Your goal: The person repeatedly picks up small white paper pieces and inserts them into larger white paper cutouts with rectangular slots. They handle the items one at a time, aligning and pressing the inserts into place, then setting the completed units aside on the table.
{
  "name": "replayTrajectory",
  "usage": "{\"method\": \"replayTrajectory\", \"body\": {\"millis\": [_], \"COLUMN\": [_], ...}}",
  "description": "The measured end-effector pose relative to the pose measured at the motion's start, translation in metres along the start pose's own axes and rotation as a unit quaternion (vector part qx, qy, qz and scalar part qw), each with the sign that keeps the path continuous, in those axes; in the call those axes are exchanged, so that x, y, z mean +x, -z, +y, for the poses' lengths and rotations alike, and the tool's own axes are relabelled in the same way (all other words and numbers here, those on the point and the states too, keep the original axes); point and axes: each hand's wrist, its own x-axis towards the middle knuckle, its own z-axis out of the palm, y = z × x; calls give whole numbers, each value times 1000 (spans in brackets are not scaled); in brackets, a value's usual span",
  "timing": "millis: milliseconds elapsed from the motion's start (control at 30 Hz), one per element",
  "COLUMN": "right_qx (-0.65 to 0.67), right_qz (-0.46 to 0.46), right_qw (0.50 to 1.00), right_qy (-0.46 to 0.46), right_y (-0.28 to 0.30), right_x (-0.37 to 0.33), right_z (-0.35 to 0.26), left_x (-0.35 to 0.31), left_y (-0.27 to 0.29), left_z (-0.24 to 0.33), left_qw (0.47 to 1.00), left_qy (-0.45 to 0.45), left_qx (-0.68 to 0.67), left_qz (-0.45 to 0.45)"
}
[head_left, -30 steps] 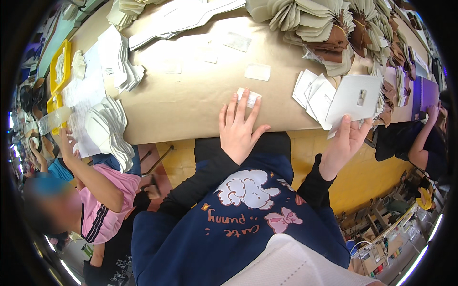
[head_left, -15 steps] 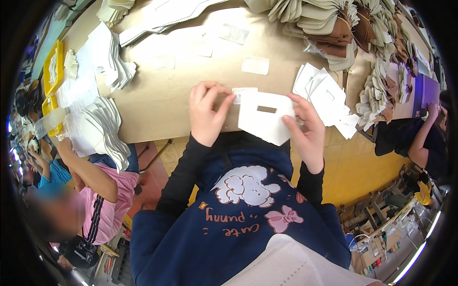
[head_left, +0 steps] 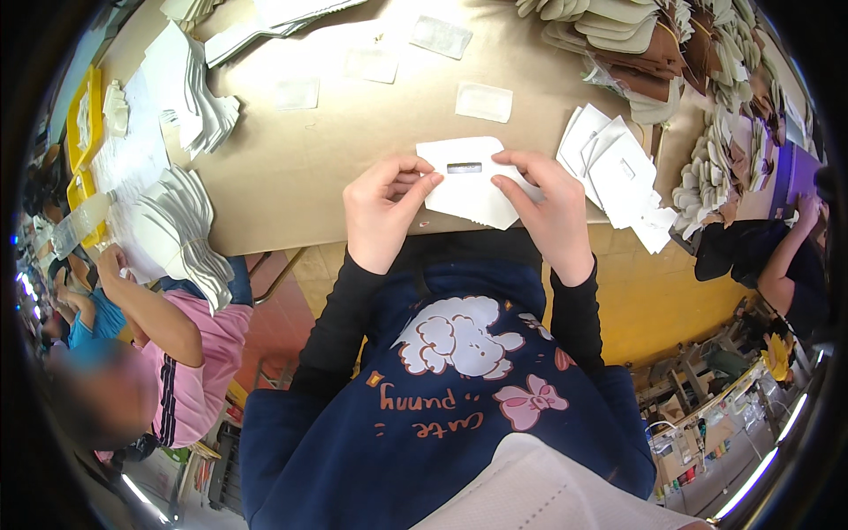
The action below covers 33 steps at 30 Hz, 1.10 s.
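A white flat piece (head_left: 468, 196) with a small rectangular window and one scalloped edge lies between my hands near the table's front edge. Inside its window (head_left: 464, 168) shows a dark and silvery strip. My left hand (head_left: 382, 208) pinches the piece's left edge between thumb and fingers. At the upper right edge, my right hand (head_left: 555, 212) grips it, thumb in front and fingers along the top. The small pale rectangle seen before is hidden, and I cannot tell whether it lies behind the piece. Beyond are thin translucent rectangular patches, one patch (head_left: 484, 102) being closest.
Similar white windowed pieces (head_left: 623, 172) lie fanned at my right. Bundles of beige and brown pieces (head_left: 618, 53) crowd the far right. White stacks (head_left: 181, 234) and yellow trays (head_left: 84, 119) stand at left. A co-worker in pink (head_left: 208, 340) sits left; another person's arm (head_left: 786, 252) shows at right.
My right hand has carried the white piece left and up, over where the small pale rectangle lay. The window now shows a dark strip. My left fingers have gone onto the piece's left edge.
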Motion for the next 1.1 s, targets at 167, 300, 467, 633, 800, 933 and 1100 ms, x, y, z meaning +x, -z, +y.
{"method": "replayTrajectory", "body": {"millis": [167, 300, 467, 633, 800, 933, 1100], "right_qx": [-12, -17, -24, -32, -36, -38, -34], "right_qz": [-35, -36, -40, -48, -59, -56, -58], "right_qw": [999, 998, 998, 997, 996, 997, 996], "right_qy": [-25, -43, -49, -48, -51, -45, -50], "right_y": [2, 0, 0, 0, 2, 1, 1], "right_x": [4, 4, 3, 4, 6, 7, 8], "right_z": [3, 2, 1, 1, 2, 2, 1], "left_x": [1, 3, 4, 5, 5, 5, 5], "left_y": [-2, -1, -3, -4, -5, -5, -5], "left_z": [-3, 0, 3, 5, 6, 5, 5], "left_qw": [999, 997, 996, 994, 994, 995, 995], "left_qy": [-14, -13, -17, -16, -13, -5, 1], "left_qx": [41, 68, 85, 103, 102, 98, 95], "left_qz": [26, 22, 24, 26, 28, 27, 26]}}
